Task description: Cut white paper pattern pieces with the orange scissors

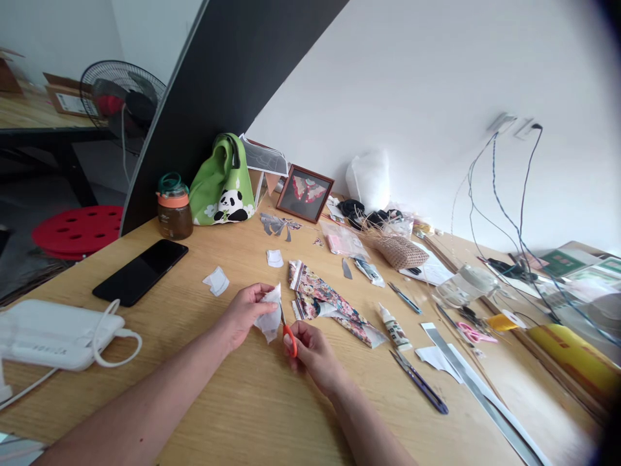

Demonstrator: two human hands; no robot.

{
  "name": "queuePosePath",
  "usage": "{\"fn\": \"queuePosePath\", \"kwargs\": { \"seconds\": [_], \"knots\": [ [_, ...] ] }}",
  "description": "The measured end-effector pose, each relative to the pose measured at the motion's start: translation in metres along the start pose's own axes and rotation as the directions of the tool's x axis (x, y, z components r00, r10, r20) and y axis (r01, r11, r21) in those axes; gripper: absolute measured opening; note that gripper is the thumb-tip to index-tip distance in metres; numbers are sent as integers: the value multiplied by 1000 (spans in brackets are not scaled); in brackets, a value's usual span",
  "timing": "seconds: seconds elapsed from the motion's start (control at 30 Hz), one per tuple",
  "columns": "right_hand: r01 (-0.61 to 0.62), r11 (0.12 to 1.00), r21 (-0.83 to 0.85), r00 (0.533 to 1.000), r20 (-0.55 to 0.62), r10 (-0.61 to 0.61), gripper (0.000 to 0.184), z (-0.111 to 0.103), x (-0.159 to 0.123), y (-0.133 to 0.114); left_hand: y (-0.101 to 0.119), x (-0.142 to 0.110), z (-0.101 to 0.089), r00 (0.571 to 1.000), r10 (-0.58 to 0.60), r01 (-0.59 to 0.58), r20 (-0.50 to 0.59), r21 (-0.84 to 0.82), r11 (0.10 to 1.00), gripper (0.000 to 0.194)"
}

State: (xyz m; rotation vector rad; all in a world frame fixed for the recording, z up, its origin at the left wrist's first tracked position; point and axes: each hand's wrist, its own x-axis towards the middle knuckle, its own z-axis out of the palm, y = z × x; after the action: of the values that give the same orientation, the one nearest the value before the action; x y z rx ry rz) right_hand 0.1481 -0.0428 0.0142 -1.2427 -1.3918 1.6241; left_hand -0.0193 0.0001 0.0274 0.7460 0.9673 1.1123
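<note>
My left hand point(244, 315) pinches a small piece of white fabric or paper point(268, 321) by its upper edge, over the table. In my right hand point(310, 353) are orange-handled scissors point(290, 340), with fingers wrapped round the handles. Their blades point up and away from me and lie against the right edge of the white piece. Just beyond my right hand lies a strip of floral fabric point(332, 301), folded and creased. Two small white cut pieces, one on the left point(216, 281) and one farther back point(274, 258), rest on the table.
On the left are a black phone point(140, 272), a white power bank point(61, 333) with a cable, and a drink jar point(174, 210). A green panda bag point(226, 188) and a framed butterfly picture point(305, 193) stand behind. To the right lie a glue tube point(394, 329), purple snips point(421, 382) and a metal ruler point(478, 382).
</note>
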Motion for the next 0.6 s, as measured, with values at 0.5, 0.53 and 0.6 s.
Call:
{"fn": "queuePosePath", "kwargs": {
  "seconds": [0.5, 0.53, 0.6],
  "knots": [
    [-3, 1000, -23, 1000, -19, 2, 47, 1, 0, 1, 0, -1, 0, 1000, -12, 12, 7, 4, 1000, 42],
    [1, 1000, -20, 1000, -23, -2, 47, 0, 1, 1, 0, -1, 0, 1000, -12, 12, 5, 3, 1000, 42],
    [5, 1000, -13, 1000, -28, -6, 47, 0, 1, 2, 0, -1, 0, 1000, -13, 13, 2, 3, 1000, 43]
  ]
}}
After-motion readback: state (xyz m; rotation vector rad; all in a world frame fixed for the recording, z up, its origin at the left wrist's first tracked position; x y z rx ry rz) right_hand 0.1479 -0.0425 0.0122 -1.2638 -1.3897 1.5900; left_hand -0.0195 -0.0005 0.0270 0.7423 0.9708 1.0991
